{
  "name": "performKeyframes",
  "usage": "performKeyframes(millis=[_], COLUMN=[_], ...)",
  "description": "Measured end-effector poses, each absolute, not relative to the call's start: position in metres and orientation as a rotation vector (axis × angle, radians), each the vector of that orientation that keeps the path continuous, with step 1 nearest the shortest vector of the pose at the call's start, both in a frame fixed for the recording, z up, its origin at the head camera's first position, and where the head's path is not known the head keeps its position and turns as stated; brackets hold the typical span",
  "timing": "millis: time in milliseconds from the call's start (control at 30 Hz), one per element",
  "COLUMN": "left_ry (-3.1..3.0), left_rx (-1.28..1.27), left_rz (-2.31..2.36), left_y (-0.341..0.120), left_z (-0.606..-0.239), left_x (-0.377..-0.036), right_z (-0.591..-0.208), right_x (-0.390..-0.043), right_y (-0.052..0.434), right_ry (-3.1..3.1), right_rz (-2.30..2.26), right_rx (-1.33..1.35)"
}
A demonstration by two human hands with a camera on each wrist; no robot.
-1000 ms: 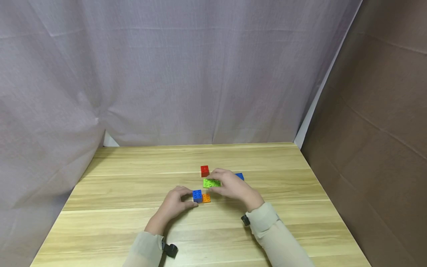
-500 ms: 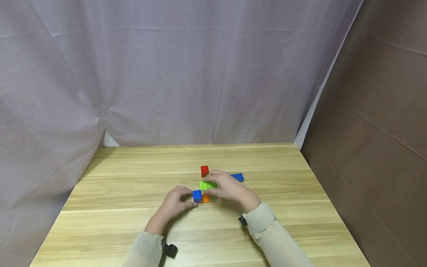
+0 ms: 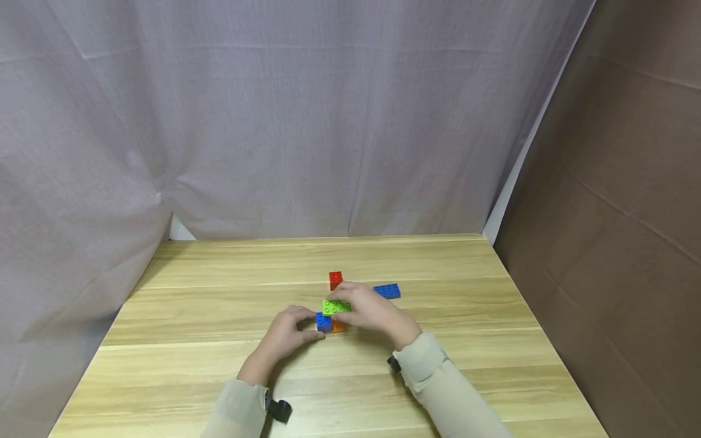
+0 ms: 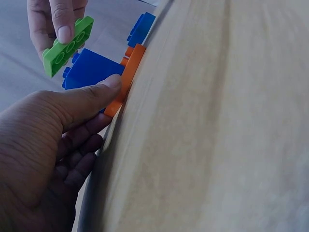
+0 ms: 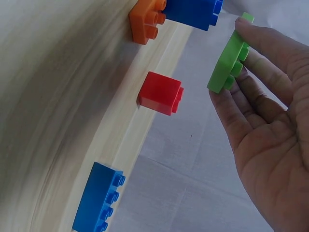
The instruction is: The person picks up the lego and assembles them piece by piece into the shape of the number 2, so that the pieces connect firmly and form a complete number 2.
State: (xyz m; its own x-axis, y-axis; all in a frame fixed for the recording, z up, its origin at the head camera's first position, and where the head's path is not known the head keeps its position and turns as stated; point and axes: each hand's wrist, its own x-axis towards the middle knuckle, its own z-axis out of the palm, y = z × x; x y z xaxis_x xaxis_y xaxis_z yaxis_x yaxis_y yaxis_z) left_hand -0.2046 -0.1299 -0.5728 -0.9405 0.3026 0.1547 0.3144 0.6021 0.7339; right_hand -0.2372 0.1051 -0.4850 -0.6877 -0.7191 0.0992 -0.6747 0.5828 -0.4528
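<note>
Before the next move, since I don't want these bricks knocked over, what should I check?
1. Lime-green plate held: ok, the right hand pinches it.
2. Blue two-by-two brick steadied: ok, the left hand holds it.
3. Lime-green plate clear of that brick: ok, the right wrist view shows a gap.
4. Lime-green plate lined up with the brick's studs: cannot tell, no view looks squarely along them.
5. Blue two-by-two brick fully pressed onto the orange plate: cannot tell, the hand covers part of the seam.
6. Red brick and blue two-by-four brick clear of both hands: ok.
</note>
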Motion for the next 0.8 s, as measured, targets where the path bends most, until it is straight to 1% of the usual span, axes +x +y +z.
performKeyframes(millis=[800], left_ry=[-2.784], left_rx=[-0.540], left_rz=[-1.322], left_y=[-0.1302], left_z=[-0.5719], left_x=[-0.2027], right_z=[-0.4878], right_x=[-0.2379], right_y=[0.0955], right_ry=[2.705], right_rz=[-0.656], right_rx=[-1.222])
